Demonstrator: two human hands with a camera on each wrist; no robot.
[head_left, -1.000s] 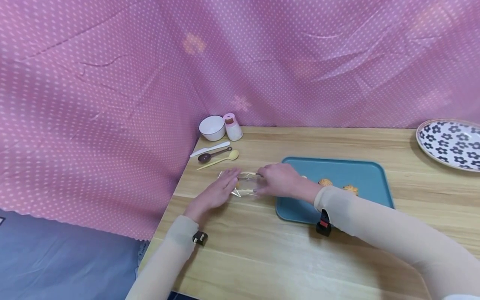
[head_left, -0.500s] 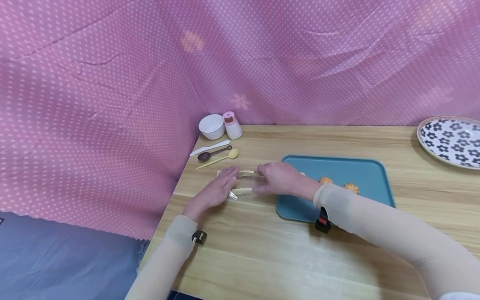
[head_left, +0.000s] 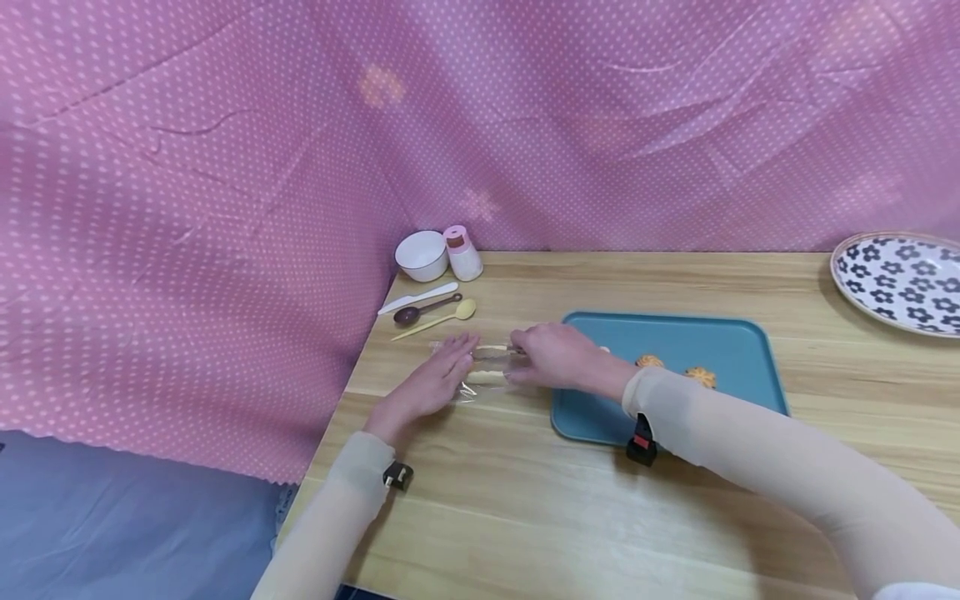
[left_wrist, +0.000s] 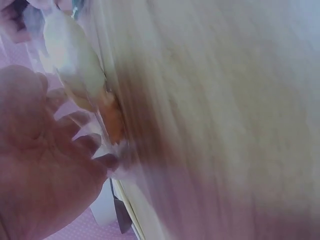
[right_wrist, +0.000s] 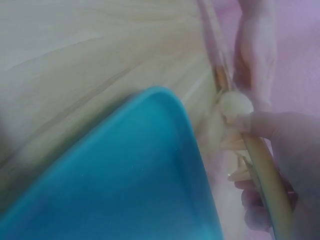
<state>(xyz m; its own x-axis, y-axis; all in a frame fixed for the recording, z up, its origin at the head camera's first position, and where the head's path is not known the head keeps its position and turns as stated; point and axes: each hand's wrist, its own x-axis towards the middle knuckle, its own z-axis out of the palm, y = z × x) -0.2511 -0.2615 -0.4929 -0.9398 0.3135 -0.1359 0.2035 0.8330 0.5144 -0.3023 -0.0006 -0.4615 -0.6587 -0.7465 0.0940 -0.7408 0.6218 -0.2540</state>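
In the head view, my left hand reaches over a clear plastic bag, fingers close together. In the left wrist view its bent fingertips touch the plastic, beside an orange-brown cookie showing through it. My right hand grips a pair of cream-coloured tongs; their two arms run left toward the bag. A rounded pale tongs end shows behind the clear plastic. In the right wrist view my thumb lies along the tan handle, with the other fingers curled beneath. My left hand hides the bag's far end.
A blue tray lies under my right wrist with a few cookies on it. Back left are a white bowl, pink-capped shaker, white knife, brown spoon and yellow spoon. Right stands a flower-patterned plate.
Both hands stay nearly in place. The bag's plastic has shifted slightly left with my left hand, and the two tongs arms look a little closer together.
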